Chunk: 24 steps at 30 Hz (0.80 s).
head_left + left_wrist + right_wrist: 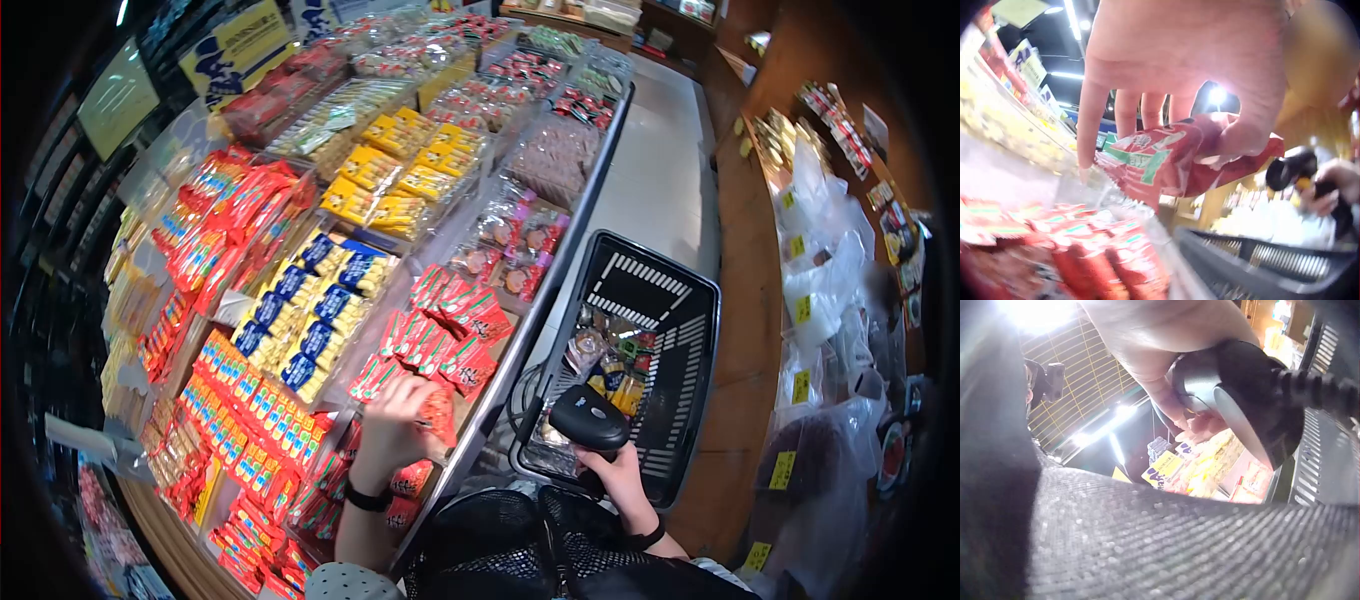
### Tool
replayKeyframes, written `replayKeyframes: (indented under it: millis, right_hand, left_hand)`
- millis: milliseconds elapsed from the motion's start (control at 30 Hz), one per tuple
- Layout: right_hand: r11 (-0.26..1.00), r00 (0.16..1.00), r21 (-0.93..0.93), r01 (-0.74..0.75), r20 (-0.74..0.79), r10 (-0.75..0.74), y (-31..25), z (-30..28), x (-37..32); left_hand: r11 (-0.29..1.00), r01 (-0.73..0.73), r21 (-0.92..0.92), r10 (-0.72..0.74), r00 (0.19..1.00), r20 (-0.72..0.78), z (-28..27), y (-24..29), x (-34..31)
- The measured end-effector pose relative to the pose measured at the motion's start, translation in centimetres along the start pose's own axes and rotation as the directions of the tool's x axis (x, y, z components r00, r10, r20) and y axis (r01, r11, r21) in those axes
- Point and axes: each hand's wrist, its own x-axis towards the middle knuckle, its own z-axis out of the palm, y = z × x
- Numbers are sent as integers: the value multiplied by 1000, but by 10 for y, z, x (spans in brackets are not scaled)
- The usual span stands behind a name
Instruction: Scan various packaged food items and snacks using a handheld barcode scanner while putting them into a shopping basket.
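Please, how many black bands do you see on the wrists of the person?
2. One band is behind the left hand, which grips a red packet. The other band is behind the right hand, which holds a black device.

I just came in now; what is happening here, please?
A person stands by a sweets-style display of wrapped packets. Their left hand pinches one red packet just above more red packets. Their right hand grips a black device over a black basket; I cannot tell surely what the device is. Several small packages already lie in the basket, while the pinched packet is outside it.
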Motion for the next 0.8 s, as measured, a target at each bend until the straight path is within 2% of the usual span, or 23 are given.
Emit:
replayKeyframes:
  millis: [33, 100, 133, 200, 233, 300, 367, 400, 433, 533, 567, 633, 667, 700, 767, 800]
  right_hand:
    - [1000, 1000, 5, -5, -21, 6, 1, 0, 2]
    - [1000, 1000, -11, -15, -28, 15, 3, -3, 7]
    - [1000, 999, -19, -21, -31, 20, 5, -6, 8]
    - [1000, 998, -5, -29, -50, 29, 10, -15, 10]
    - [999, 998, 5, -34, -54, 35, 11, -20, 9]
    - [999, 992, 7, -32, -123, 32, 9, -28, 9]
    - [1000, 974, -9, -26, -225, 24, 7, -37, 8]
    - [998, 952, 60, 36, -306, -16, 14, -42, 10]
    - [998, 947, 61, 4, -321, 16, 11, -48, 6]
    - [990, 912, 117, 82, -409, -28, 7, -63, 1]
    - [992, 907, 117, 38, -422, 15, 2, -70, -3]
    - [994, 855, 61, 96, -517, -50, 2, -81, -4]
    - [990, 852, 113, 78, -524, -7, 2, -90, -6]
    - [989, 847, 119, 83, -532, -7, 1, -98, -8]
    - [979, 790, 183, 94, -612, 39, 0, -114, -12]
    - [974, 746, 184, 132, -665, 25, 2, -121, -13]
  left_hand:
    - [994, -14, 110, 10, 999, 38, 3, -10, 0]
    - [976, -35, 214, 24, 998, 53, 14, -24, -3]
    - [978, -47, 203, 34, 997, 64, 22, -31, -4]
    - [946, -23, 324, -53, 973, 223, 41, -43, -7]
    - [947, -36, 318, -42, 971, 233, 53, -44, -8]
    - [895, -135, 426, 30, 969, 243, 71, -45, -9]
    - [902, -127, 412, 18, 966, 258, 78, -39, -5]
    - [905, -118, 408, -4, 959, 285, 79, -35, -3]
    - [908, -108, 405, -26, 950, 312, 79, -31, 0]
    - [885, -110, 452, -31, 956, 293, 90, -29, -6]
    - [884, -120, 453, -22, 955, 296, 95, -25, -8]
    - [891, -48, 451, -22, 989, 149, 105, -17, -13]
    - [903, -9, 430, -92, 973, 214, 109, -16, -16]
    - [902, -21, 430, -81, 973, 217, 111, -16, -17]
    - [849, -25, 528, -162, 938, 305, 109, -9, -14]
    - [836, -57, 546, -154, 930, 334, 107, -8, -18]
